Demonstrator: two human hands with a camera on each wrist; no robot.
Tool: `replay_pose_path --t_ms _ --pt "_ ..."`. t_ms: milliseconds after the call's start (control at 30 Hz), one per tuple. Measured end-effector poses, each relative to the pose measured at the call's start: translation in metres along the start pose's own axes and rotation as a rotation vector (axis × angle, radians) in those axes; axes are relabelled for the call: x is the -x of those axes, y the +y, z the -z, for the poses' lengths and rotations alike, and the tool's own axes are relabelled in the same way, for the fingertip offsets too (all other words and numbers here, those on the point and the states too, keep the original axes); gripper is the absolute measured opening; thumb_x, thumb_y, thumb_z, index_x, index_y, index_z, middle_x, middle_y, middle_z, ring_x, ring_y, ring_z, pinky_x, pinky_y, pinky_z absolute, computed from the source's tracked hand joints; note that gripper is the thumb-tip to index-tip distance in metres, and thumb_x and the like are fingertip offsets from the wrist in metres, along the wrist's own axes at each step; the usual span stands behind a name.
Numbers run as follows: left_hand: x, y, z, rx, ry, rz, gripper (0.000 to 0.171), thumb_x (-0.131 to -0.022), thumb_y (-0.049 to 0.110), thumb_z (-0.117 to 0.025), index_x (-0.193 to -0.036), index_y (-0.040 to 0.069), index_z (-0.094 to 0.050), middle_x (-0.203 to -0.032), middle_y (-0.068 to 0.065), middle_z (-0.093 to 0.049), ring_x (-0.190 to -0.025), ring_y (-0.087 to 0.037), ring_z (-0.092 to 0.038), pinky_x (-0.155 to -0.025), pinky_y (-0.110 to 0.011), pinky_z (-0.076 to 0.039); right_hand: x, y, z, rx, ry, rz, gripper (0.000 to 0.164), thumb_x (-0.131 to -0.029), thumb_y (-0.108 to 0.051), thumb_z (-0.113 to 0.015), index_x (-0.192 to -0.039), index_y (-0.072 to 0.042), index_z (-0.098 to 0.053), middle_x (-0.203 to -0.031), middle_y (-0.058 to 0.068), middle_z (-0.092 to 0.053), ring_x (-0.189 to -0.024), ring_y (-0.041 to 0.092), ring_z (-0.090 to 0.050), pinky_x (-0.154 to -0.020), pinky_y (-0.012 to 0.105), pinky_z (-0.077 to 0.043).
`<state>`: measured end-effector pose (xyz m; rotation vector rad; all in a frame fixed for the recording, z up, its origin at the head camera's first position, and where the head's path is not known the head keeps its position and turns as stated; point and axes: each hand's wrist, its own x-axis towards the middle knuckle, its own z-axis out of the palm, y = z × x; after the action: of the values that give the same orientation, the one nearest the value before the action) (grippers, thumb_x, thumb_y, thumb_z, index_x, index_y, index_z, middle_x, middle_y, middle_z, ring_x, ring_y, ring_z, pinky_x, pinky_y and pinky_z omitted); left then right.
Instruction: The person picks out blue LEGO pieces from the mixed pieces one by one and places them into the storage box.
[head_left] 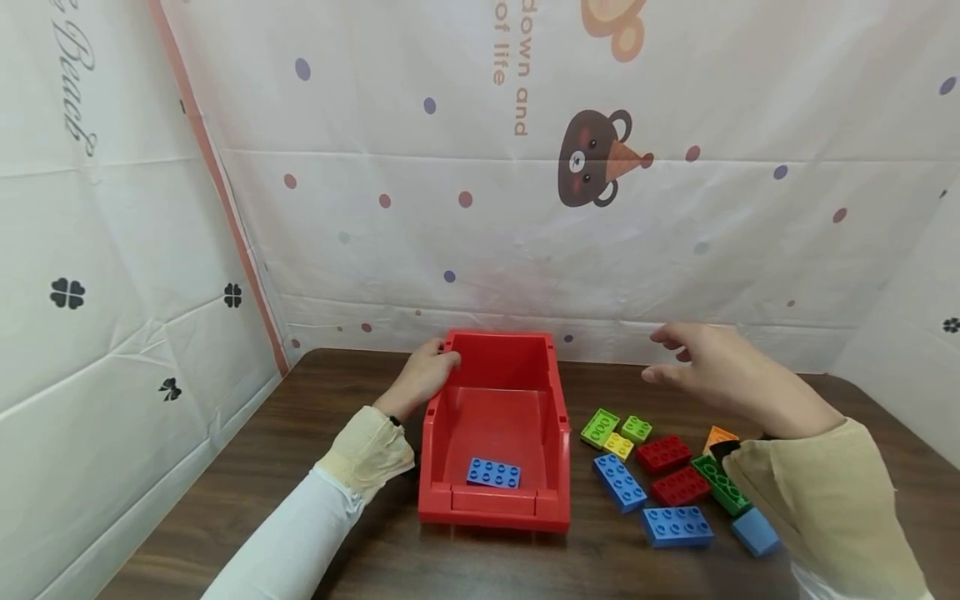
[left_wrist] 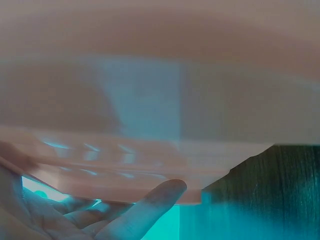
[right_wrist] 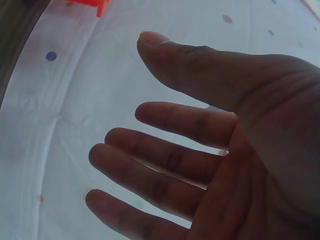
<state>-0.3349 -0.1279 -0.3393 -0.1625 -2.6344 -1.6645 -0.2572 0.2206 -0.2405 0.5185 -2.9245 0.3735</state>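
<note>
A red open-front bin (head_left: 498, 433) stands on the brown table. My left hand (head_left: 423, 375) grips its left wall near the back, the thumb over the rim; the left wrist view shows that thumb (left_wrist: 160, 197) against the bin's side. Inside the bin, near the low front lip, lies one blue toy brick (head_left: 493, 472). My right hand (head_left: 712, 367) hovers above the loose bricks to the right of the bin. In the right wrist view its fingers (right_wrist: 150, 175) are spread and relaxed, with nothing in the palm.
Right of the bin lie a lime brick (head_left: 600, 427), a small yellow brick (head_left: 618, 446), red bricks (head_left: 663, 453), blue bricks (head_left: 677, 527), a dark green brick (head_left: 722, 485), an orange piece (head_left: 720, 437) and a smooth blue block (head_left: 755, 532). A patterned white cloth (head_left: 450, 233) hangs behind the table.
</note>
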Motion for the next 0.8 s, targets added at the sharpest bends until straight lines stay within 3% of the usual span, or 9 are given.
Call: replay_pose_path --t_ms 800 --pt "-0.001 0.000 0.001 -0.007 0.007 0.006 0.030 -0.091 0.018 -0.043 -0.116 0.004 -0.052 -0.110 -0.017 -0.062 -0.090 -0.034 -0.065 -0.067 -0.037 -0.061 0.015 0.066 0.004 0.036 -0.063 -0.105 0.075 -0.084 -0.043 -0.069 -0.127 0.013 -0.046 -0.120 0.042 -0.050 -0.101 0.053 -0.054 -0.081 0.066 -0.049"
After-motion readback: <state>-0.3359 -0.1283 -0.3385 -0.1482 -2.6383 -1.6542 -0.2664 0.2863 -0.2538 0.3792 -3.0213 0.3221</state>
